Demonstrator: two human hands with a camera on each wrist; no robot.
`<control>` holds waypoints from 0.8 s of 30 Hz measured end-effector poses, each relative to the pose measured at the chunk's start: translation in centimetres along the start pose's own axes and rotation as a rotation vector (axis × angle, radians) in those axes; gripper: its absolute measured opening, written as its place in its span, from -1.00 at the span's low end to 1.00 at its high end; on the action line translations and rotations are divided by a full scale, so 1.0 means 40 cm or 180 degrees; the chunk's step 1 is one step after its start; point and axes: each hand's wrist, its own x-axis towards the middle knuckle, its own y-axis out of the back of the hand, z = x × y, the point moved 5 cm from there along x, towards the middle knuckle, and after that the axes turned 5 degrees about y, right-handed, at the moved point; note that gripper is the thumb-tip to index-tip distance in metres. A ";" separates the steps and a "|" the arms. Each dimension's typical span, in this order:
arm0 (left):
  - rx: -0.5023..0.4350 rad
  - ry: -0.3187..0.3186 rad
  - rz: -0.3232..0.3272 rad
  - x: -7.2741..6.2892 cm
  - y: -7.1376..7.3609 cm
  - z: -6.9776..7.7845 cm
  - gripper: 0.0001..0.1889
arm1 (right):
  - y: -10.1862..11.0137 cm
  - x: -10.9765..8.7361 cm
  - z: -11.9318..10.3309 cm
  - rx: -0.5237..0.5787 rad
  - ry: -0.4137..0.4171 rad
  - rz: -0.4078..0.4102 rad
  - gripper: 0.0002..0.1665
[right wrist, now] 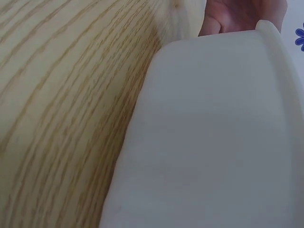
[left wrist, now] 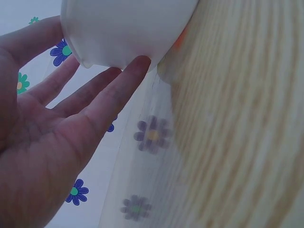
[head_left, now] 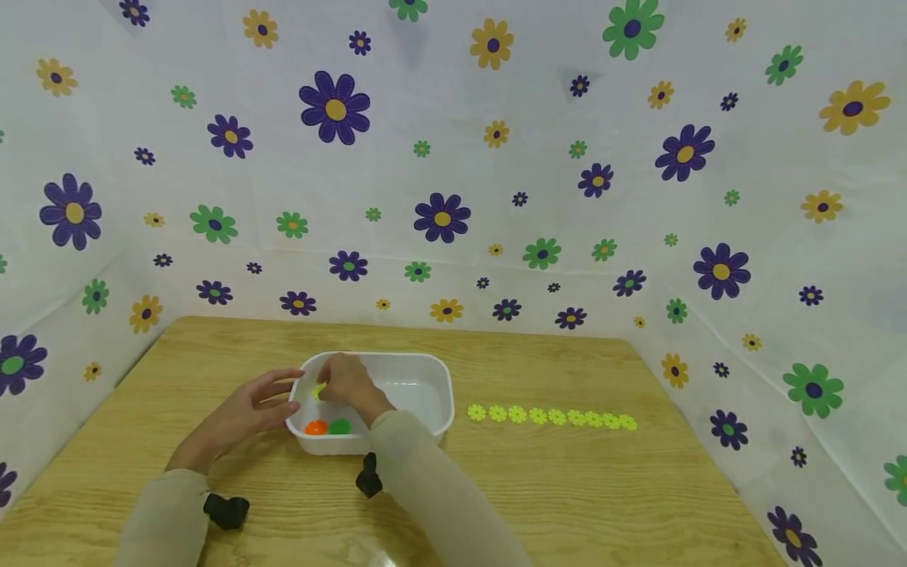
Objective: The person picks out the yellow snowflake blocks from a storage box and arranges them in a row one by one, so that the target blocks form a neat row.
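A white plastic tub (head_left: 418,445) sits on the table. My left hand (head_left: 244,413) rests its extended fingers against the tub's left side; in the left wrist view, the fingers (left wrist: 109,92) touch the outer wall of the tub (left wrist: 123,33). Inside the tub, my right hand (head_left: 349,386) has its fingers bent down, pinching a yellow flower-shaped plastic piece (head_left: 318,391), which they partly cover. An orange piece (head_left: 316,428) and a green piece (head_left: 340,426) lie near the tub's front wall. In the right wrist view, the tub's wall (right wrist: 204,128) hides the right hand's fingers.
To the right of the tub, several yellow flower-shaped pieces (head_left: 538,416) lie in a row, the rightmost ones close together. Flower-printed white sheeting (head_left: 397,173) hangs behind and along both sides of the wooden table (head_left: 567,496).
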 end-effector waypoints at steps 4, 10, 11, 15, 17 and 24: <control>-0.0002 -0.0009 0.0001 -0.001 0.000 0.000 -0.29 | -0.006 0.004 0.000 0.0014 0.0013 0.0017 -0.73; -0.0026 -0.0004 -0.0003 -0.001 0.001 0.000 -0.27 | -0.016 0.006 0.002 0.0140 -0.0079 0.0015 -0.74; -0.0021 -0.0001 -0.0003 0.000 0.001 0.000 -0.27 | -0.019 0.006 0.002 0.0192 -0.0116 0.0004 -0.74; -0.0003 0.0013 0.0002 0.003 0.003 -0.002 -0.27 | -0.025 0.003 0.001 0.0292 -0.0246 -0.0037 -0.73; -0.0005 0.0012 -0.0001 0.004 0.003 -0.004 -0.28 | -0.027 0.002 0.001 0.0276 -0.0276 -0.0051 -0.72; -0.0033 0.0008 -0.0022 0.002 0.003 -0.006 -0.28 | -0.029 -0.007 -0.002 0.0266 -0.0262 -0.0130 -0.76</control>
